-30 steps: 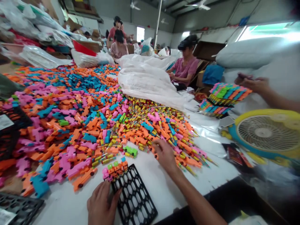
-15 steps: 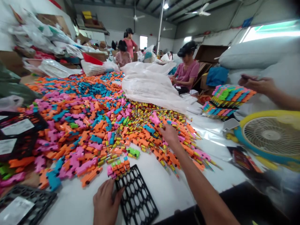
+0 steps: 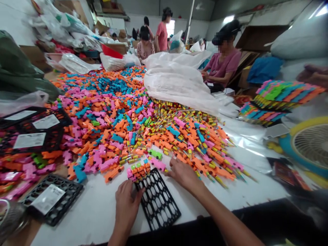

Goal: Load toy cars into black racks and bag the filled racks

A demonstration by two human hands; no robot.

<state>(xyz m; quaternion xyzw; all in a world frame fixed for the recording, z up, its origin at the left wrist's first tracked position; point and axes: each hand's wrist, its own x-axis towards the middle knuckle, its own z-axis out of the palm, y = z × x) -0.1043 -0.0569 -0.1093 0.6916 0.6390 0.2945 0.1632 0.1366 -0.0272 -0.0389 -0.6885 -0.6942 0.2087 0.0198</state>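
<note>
Spare tray [image 3: 68, 201]: black lattice, smooth white label [image 3: 48, 199] on top, lying on the white table [image 3: 94, 212].
Toy heap [image 3: 97, 119]: glossy plastic cars, orange, pink and blue, jumbled; plenty left loose.
Left hand [image 3: 127, 197]: closed on the left edge of the black tray [image 3: 167, 192], thumb over the rim.
Seated row [image 3: 139, 171]: pink and orange pieces along the far edge; apparently the only part done.
Black tray: before the body; rigid, elongated holes; most rows left unfilled.
Pink car [image 3: 156, 164]: just beyond the far-right corner, angled; yellow end.
Right hand [image 3: 183, 174]: narrow, seemingly pinching that end.
Stick pile [image 3: 202, 150]: slender, pencil-like, car-topped, fanned out.
Packed trays [image 3: 289, 92]: stacked, many-coloured rows, seemingly finished.
</note>
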